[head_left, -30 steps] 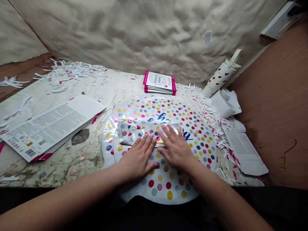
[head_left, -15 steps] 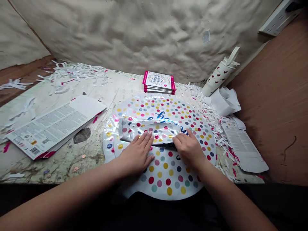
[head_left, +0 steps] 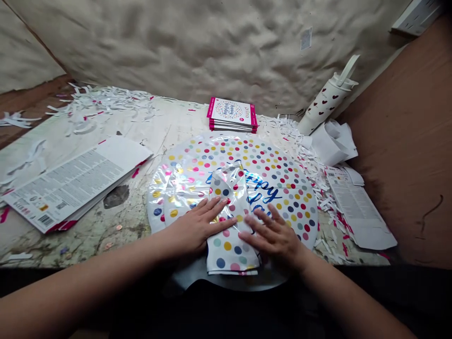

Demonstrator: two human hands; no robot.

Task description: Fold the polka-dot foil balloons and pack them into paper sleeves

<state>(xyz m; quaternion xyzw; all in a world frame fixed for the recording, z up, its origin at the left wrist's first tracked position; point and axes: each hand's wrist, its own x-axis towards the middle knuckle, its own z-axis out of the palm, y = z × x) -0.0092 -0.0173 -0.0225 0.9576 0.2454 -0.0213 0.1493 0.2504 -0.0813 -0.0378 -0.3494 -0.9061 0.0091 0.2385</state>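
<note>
A folded foil balloon [head_left: 229, 188], white with coloured dots, lies lengthwise on top of flat round foil balloons [head_left: 293, 197] with the same dots and blue lettering. My left hand [head_left: 197, 223] rests flat across the folded balloon's left side, fingers stretched out. On the other side, my right hand [head_left: 273, 233] has its fingers spread, with the fingertips at the folded balloon's right edge. The folded balloon's lower end reaches towards the table's front edge. Part of it is covered by my fingers.
Printed card sleeves [head_left: 77, 183] are stacked at left, and another printed card [head_left: 360, 207] lies at right. Pink-edged packets [head_left: 232, 114] are piled at the back. A white tumbler [head_left: 326, 103] with hearts stands beside crumpled paper [head_left: 334, 143]. Paper shreds [head_left: 106, 101] litter the table.
The folded balloon has turned from lying crosswise to lying lengthwise, pointing towards me. My right hand has let go of its end and spread its fingers. My left hand has shifted slightly left.
</note>
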